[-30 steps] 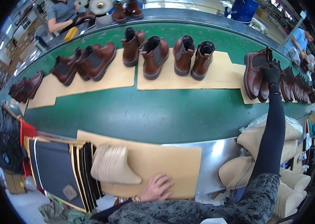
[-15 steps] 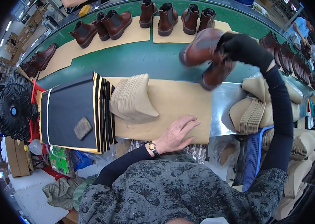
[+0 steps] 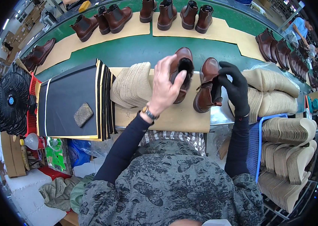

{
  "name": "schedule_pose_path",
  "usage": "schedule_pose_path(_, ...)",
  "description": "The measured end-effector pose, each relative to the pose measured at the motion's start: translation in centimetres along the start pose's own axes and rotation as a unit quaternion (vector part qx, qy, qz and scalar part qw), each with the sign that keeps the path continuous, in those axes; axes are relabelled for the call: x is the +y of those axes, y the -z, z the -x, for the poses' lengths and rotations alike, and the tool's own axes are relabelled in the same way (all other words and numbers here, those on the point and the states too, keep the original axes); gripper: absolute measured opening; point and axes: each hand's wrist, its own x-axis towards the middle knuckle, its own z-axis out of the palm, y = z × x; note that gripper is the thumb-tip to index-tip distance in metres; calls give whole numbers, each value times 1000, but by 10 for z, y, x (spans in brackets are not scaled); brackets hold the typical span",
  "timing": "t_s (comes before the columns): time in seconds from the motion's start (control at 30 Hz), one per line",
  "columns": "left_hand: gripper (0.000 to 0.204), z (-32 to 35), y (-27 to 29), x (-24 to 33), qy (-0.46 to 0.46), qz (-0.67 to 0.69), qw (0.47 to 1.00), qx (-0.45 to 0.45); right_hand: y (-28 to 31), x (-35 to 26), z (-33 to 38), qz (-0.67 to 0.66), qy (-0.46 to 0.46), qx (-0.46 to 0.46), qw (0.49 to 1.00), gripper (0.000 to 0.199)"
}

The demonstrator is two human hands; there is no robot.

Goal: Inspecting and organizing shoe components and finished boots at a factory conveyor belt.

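Both brown boots have just come off the belt onto the bench (image 3: 189, 120): left hand (image 3: 166, 84) grip clamped on the left boot (image 3: 183, 69), gloved right hand (image 3: 234, 88) grip clamped on the right boot (image 3: 206, 88), insoles (image 3: 130, 86) just left.

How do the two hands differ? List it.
The left hand is bare with a wristwatch; the right hand wears a black glove. The left hand grips the left boot at its opening; the right hand holds the right boot by its side. Both boots are brown and sit on the tan board.
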Motion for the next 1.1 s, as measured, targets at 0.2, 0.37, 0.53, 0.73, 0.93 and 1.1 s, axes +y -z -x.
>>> schedule_pose_path(0.2,34,-34,-28,-37,79,-1,993,-86,-8,18,15,3,-124,46,991,22)
schedule_pose_path(0.37,25,-38,-30,-31,72,-38,989,-121,-10,35,13,-84,-137,60,985,17)
schedule_pose_path(0.53,21,-40,-24,-22,123,3,981,-151,-14,40,10,-183,-177,88,963,9)
schedule_pose_path(0.73,26,-48,-30,-37,118,65,976,-173,-14,38,4,-189,-220,68,955,9)
schedule_pose_path(0.93,40,-63,-35,-27,218,-22,951,-219,-15,28,-12,-142,-238,54,959,14)
schedule_pose_path(1.1,40,-63,-37,-35,254,2,940,-230,-14,34,-13,-169,-259,54,949,17)
